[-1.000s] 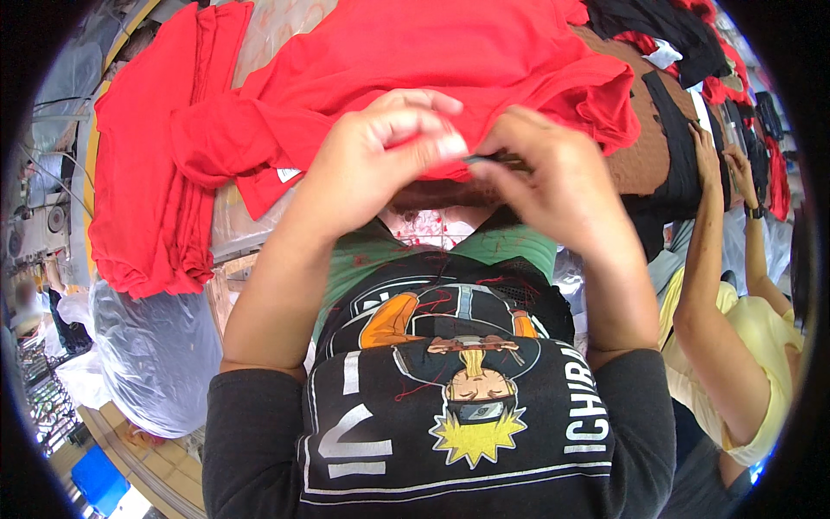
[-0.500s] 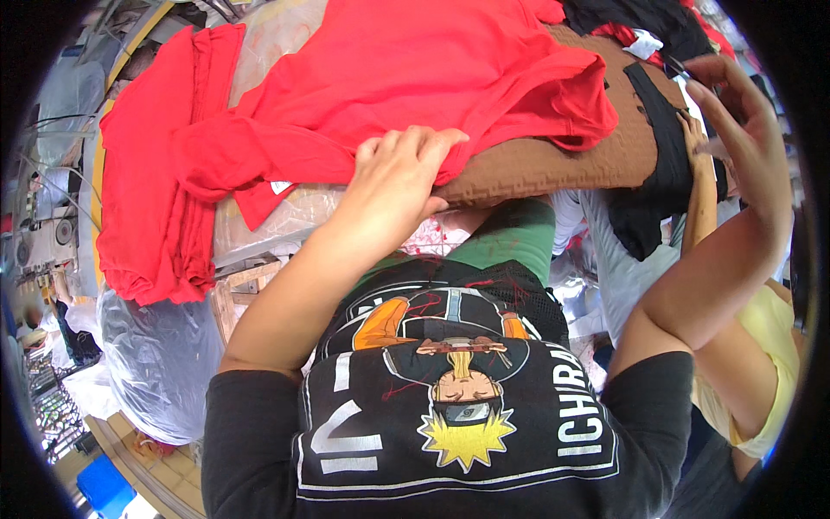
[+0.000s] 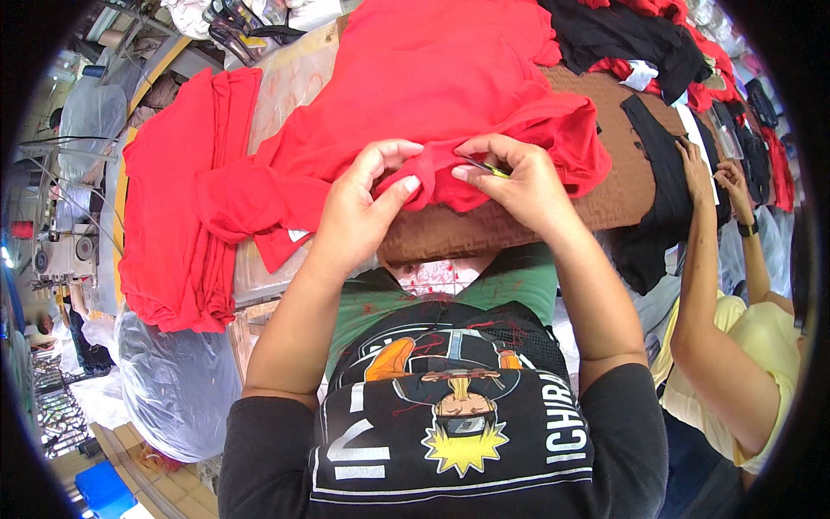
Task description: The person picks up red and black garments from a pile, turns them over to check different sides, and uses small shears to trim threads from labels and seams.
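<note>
1. Two bare hands are working at the near edge of one red garment (image 3: 441, 82), which is lying mostly at 12 o'clock from them, its near edge bunching up between the fingers over a brown cover (image 3: 622, 186).
2. The left hand (image 3: 367, 195), on the 9 o'clock side, is pinching a fold of the red cloth between thumb and fingers.
3. The right hand (image 3: 523, 182), on the 3 o'clock side, is gripping a small dark-and-yellow tool (image 3: 491, 168), probably a thread cutter, its tip pointing toward 10 o'clock and lying close to the fold. Whether the right fingertips are also pinching cloth, I cannot tell.
4. The step in hand seems to be close work along this edge: the left hand is presenting the fold while the right is bringing tool and cloth together.
5. The next move is likely calling for a steady left pinch and a tool tip staying clear of the cloth itself, since any nick would be spoiling the fabric.
6. A red pile (image 3: 177, 208) is lying at 9 o'clock, and at 3 o'clock a co-worker's hand (image 3: 694, 169) is resting beside a black cloth (image 3: 654, 160).
</note>
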A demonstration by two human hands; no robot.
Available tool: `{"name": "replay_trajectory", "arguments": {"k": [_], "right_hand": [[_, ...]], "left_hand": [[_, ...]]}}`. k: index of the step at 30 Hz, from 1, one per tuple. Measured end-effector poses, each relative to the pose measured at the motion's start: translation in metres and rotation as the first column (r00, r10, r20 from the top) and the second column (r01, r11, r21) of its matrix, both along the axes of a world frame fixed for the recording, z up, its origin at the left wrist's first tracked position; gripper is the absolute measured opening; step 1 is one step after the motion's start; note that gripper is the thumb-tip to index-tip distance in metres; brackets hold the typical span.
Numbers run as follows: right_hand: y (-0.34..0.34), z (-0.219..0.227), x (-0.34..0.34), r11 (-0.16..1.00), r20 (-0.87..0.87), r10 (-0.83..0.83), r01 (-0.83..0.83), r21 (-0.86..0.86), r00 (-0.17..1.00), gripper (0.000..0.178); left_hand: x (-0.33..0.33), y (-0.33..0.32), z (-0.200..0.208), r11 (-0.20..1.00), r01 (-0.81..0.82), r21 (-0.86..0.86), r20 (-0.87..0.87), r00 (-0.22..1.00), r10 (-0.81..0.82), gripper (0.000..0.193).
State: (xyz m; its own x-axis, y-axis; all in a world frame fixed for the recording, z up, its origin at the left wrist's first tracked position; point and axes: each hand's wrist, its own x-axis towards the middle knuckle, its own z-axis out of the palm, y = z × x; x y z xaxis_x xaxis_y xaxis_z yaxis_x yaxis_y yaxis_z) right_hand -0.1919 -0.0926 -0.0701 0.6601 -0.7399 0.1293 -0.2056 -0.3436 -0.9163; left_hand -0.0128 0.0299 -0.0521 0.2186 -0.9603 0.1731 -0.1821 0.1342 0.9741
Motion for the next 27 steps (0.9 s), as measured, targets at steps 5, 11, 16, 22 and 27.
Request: {"name": "replay_trajectory", "arguments": {"k": [5,11,16,22,27], "right_hand": [[0.004,-0.006,0.010,0.994,0.114,-0.003,-0.009,0.107,0.993,0.013],[0.012,0.020,0.004,0.966,0.256,-0.012,-0.055,0.253,0.967,0.007],[0.024,0.037,-0.004,0.977,0.253,0.030,-0.082,0.199,0.967,0.005],[0.028,0.056,-0.008,0.894,0.247,0.398,-0.313,-0.320,0.884,0.013],[0.019,0.043,0.009,0.979,0.000,0.025,-0.025,-0.200,1.000,0.020]], "left_hand": [[-0.012,0.001,0.003,1.000,0.002,0.024,0.383,0.924,-0.012,0.043],[-0.034,-0.003,-0.013,0.938,-0.190,-0.289,0.825,0.448,0.345,0.059],[-0.025,-0.003,0.011,0.857,-0.264,-0.442,0.775,0.369,0.513,0.039],[-0.003,0.002,0.022,0.893,-0.216,-0.396,0.679,0.586,0.442,0.025],[-0.001,0.008,0.030,0.926,-0.181,-0.330,0.637,0.682,0.360,0.018]]}}
